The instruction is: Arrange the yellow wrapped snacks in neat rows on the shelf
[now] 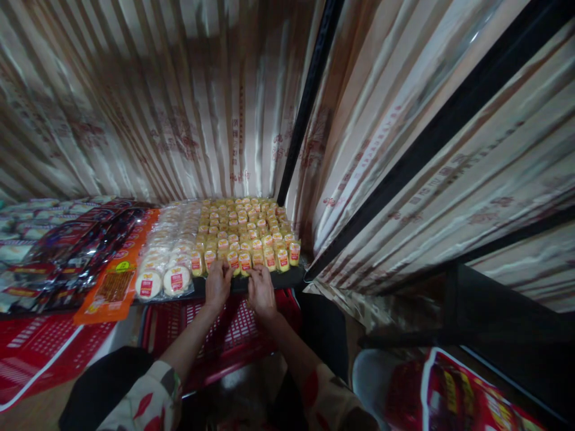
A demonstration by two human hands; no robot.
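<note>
Many small yellow wrapped snack packs [282,258] with red labels stand in rows on a dark shelf [287,278]. At the front row, the curled fingers of my left hand [218,284] close on the lower part of a snack pack [232,259]. Just to the right, my right hand [262,291] has its thumb and fingers pinched at the base of neighbouring packs, by the pack [245,261] between the hands. My fingers partly cover the lower edges of these packs. Left of them lie round white wrapped cakes [177,279] with red labels.
An orange snack bag [114,284] and dark glossy packages [85,248] lie further left. Under the shelf sits a red perforated basket [236,332]; another red basket [33,359] is at lower left. Printed curtains [215,114] and black poles [309,96] enclose the shelf. Red packages [467,395] are at lower right.
</note>
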